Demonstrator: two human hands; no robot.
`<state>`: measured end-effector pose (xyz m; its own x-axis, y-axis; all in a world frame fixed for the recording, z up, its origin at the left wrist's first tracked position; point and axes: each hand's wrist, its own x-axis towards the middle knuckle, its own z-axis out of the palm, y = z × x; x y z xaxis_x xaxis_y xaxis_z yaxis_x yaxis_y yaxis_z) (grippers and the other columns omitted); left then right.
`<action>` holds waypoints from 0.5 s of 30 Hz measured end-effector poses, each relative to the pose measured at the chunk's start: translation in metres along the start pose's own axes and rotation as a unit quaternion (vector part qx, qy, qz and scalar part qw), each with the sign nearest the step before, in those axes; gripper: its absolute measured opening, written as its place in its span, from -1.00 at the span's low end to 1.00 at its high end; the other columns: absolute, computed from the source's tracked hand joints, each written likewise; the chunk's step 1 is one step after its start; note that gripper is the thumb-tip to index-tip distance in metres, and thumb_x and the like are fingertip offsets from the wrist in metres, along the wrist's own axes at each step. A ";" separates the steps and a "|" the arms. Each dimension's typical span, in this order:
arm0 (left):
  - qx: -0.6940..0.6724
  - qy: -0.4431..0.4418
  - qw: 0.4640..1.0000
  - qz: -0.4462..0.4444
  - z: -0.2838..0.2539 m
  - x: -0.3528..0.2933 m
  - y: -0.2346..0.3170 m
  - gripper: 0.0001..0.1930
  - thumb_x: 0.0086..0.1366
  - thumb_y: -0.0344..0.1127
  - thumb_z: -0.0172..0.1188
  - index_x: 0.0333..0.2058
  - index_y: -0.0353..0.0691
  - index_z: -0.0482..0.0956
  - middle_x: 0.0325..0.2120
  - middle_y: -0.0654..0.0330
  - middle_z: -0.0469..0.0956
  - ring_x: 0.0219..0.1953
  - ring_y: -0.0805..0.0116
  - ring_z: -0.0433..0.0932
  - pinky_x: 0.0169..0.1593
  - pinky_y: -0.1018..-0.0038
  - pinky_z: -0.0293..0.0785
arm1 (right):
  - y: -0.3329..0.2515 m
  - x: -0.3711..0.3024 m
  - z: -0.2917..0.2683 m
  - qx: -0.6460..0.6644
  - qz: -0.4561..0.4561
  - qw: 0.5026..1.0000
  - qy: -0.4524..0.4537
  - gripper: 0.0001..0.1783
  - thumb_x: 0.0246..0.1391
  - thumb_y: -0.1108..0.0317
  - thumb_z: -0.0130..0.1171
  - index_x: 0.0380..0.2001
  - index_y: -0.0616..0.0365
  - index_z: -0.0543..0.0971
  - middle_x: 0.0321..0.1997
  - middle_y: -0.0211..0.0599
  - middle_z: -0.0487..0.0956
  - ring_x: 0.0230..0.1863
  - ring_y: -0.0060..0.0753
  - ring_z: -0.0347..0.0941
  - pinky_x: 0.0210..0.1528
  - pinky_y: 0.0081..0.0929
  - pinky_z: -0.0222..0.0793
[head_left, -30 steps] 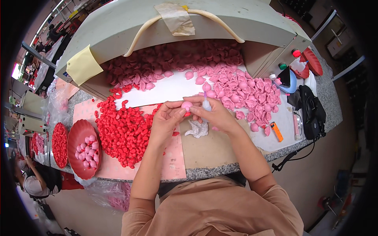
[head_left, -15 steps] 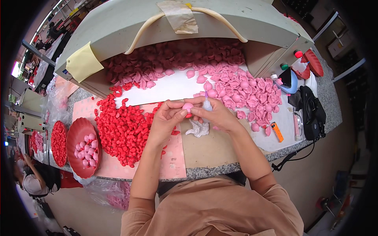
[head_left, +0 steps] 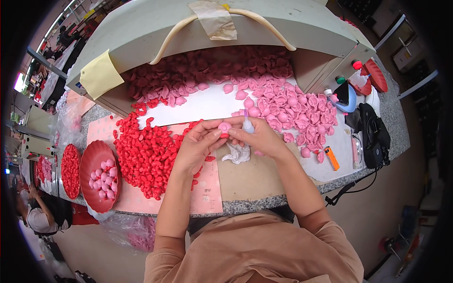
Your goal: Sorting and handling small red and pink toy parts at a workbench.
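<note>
Between the fingertips of my left hand [head_left: 198, 143] is a small pink ball-shaped piece [head_left: 224, 126]. A red piece [head_left: 224, 135] sits against its near side, where the fingers of my right hand [head_left: 265, 140] also press. My right hand is closed around a small translucent squeeze bottle [head_left: 247, 125] with a thin purple tip pointing up and away. Below the fingers, a crumpled white cloth [head_left: 237, 153] lies on the brown board. A heap of small red pieces [head_left: 147, 160] spreads left of my left hand. Pink cupped pieces [head_left: 295, 113] are piled beyond my right hand.
A grey box-like hood [head_left: 264, 33] stands over the far pink pieces. At left are a red scalloped tray [head_left: 85, 177] with pink balls and a tray of red pieces [head_left: 71, 170]. An orange lighter [head_left: 332, 158], a black bag [head_left: 375, 134] and capped bottles [head_left: 340, 80] lie right.
The pink piece has been tilted between my fingertips, and more of the red piece shows beneath it. Both hands stay in nearly the same place.
</note>
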<state>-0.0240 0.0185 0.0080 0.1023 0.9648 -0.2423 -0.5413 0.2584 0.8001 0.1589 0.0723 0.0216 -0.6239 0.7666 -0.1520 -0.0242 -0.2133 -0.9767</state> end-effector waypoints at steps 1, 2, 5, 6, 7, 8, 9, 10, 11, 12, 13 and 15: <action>0.014 0.002 1.000 0.003 0.000 0.000 0.000 -0.77 0.26 -0.44 0.09 -0.10 -0.28 0.45 -0.18 0.19 0.50 -0.12 0.41 0.50 -0.02 0.49 0.50 | 0.001 0.000 0.000 0.001 0.000 1.000 0.001 -0.65 0.11 0.33 0.14 -0.04 0.24 0.49 -0.38 -0.44 0.53 -0.43 -0.72 0.40 -0.43 -0.74 0.31; 0.029 0.005 1.000 0.007 -0.001 0.000 -0.001 -0.78 0.25 -0.44 0.09 -0.11 -0.27 0.46 -0.18 0.20 0.50 -0.13 0.42 0.50 -0.02 0.49 0.50 | 0.004 0.001 -0.001 -0.005 -0.002 1.000 0.003 -0.64 0.11 0.34 0.14 -0.04 0.25 0.49 -0.37 -0.43 0.53 -0.42 -0.71 0.40 -0.40 -0.73 0.33; 0.046 0.012 0.999 0.007 0.002 0.000 -0.001 -0.78 0.25 -0.44 0.10 -0.12 -0.26 0.47 -0.18 0.21 0.50 -0.13 0.42 0.51 -0.04 0.49 0.50 | 0.006 0.001 -0.002 -0.006 -0.009 1.000 0.004 -0.65 0.10 0.36 0.14 -0.04 0.26 0.49 -0.34 -0.42 0.53 -0.41 -0.69 0.41 -0.36 -0.71 0.35; 0.046 0.013 0.999 0.007 0.003 -0.001 -0.001 -0.78 0.25 -0.44 0.10 -0.12 -0.26 0.47 -0.18 0.21 0.50 -0.13 0.42 0.51 -0.04 0.49 0.50 | 0.006 0.000 -0.002 -0.001 -0.015 1.000 0.002 -0.65 0.10 0.37 0.14 -0.04 0.27 0.48 -0.34 -0.41 0.53 -0.40 -0.68 0.41 -0.35 -0.70 0.36; 0.051 0.010 0.999 0.011 0.004 -0.002 -0.001 -0.79 0.25 -0.44 0.09 -0.12 -0.26 0.47 -0.18 0.21 0.50 -0.13 0.42 0.51 -0.04 0.50 0.50 | 0.007 0.000 -0.002 -0.001 -0.014 1.000 0.002 -0.65 0.10 0.37 0.14 -0.04 0.27 0.48 -0.34 -0.41 0.53 -0.40 -0.68 0.41 -0.35 -0.70 0.36; 0.056 0.006 0.998 0.015 0.004 -0.002 -0.001 -0.79 0.25 -0.43 0.09 -0.13 -0.26 0.47 -0.18 0.22 0.50 -0.14 0.42 0.51 -0.05 0.50 0.50 | 0.008 0.001 -0.002 -0.001 -0.014 1.000 0.001 -0.65 0.10 0.38 0.14 -0.05 0.27 0.48 -0.33 -0.41 0.53 -0.41 -0.68 0.41 -0.35 -0.70 0.36; 0.055 0.006 0.998 0.015 0.004 -0.002 0.000 -0.79 0.25 -0.43 0.09 -0.13 -0.26 0.47 -0.18 0.22 0.50 -0.14 0.42 0.51 -0.05 0.50 0.50 | 0.009 0.001 -0.002 -0.001 -0.014 1.000 0.001 -0.66 0.10 0.39 0.13 -0.05 0.28 0.48 -0.33 -0.40 0.53 -0.41 -0.68 0.41 -0.35 -0.70 0.36; 0.057 0.003 0.998 0.010 0.003 -0.002 0.001 -0.78 0.26 -0.44 0.09 -0.11 -0.28 0.46 -0.17 0.21 0.50 -0.14 0.43 0.51 -0.04 0.51 0.49 | 0.009 0.001 -0.001 -0.001 -0.014 1.000 0.000 -0.66 0.10 0.39 0.13 -0.05 0.28 0.48 -0.33 -0.40 0.53 -0.41 -0.68 0.41 -0.35 -0.70 0.36; 0.058 0.000 0.998 0.006 0.002 -0.002 0.002 -0.77 0.26 -0.45 0.09 -0.10 -0.31 0.44 -0.16 0.20 0.50 -0.14 0.44 0.51 -0.03 0.52 0.48 | 0.010 0.001 0.000 -0.001 -0.017 1.000 0.006 -0.68 0.10 0.34 0.14 -0.08 0.24 0.51 -0.39 -0.44 0.53 -0.44 -0.71 0.40 -0.40 -0.72 0.33; 0.056 0.002 0.998 0.006 0.001 -0.002 0.002 -0.77 0.26 -0.45 0.09 -0.10 -0.31 0.44 -0.16 0.20 0.50 -0.14 0.44 0.51 -0.03 0.52 0.48 | 0.010 0.002 0.002 0.000 -0.021 1.000 0.012 -0.70 0.10 0.30 0.14 -0.12 0.20 0.54 -0.44 -0.49 0.53 -0.47 -0.74 0.39 -0.45 -0.74 0.30; 0.056 -0.002 0.998 0.004 0.001 -0.002 0.003 -0.77 0.26 -0.45 0.09 -0.10 -0.31 0.44 -0.17 0.20 0.50 -0.14 0.44 0.51 -0.04 0.52 0.48 | 0.011 0.003 0.001 -0.001 -0.019 1.000 0.010 -0.70 0.10 0.30 0.14 -0.12 0.20 0.54 -0.44 -0.49 0.53 -0.47 -0.74 0.39 -0.45 -0.74 0.30; 0.052 -0.004 0.999 0.003 0.001 -0.002 0.002 -0.77 0.26 -0.45 0.09 -0.10 -0.31 0.45 -0.17 0.19 0.50 -0.14 0.44 0.51 -0.04 0.52 0.48 | 0.016 0.004 -0.002 -0.001 0.003 1.000 0.010 -0.67 0.10 0.37 0.14 -0.07 0.27 0.49 -0.37 -0.41 0.53 -0.42 -0.70 0.40 -0.37 -0.70 0.36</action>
<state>-0.0249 0.0176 0.0104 0.1057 0.9667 -0.2330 -0.4519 0.2554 0.8547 0.1576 0.0735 0.0054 -0.6082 0.7774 -0.1608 -0.0194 -0.2170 -0.9760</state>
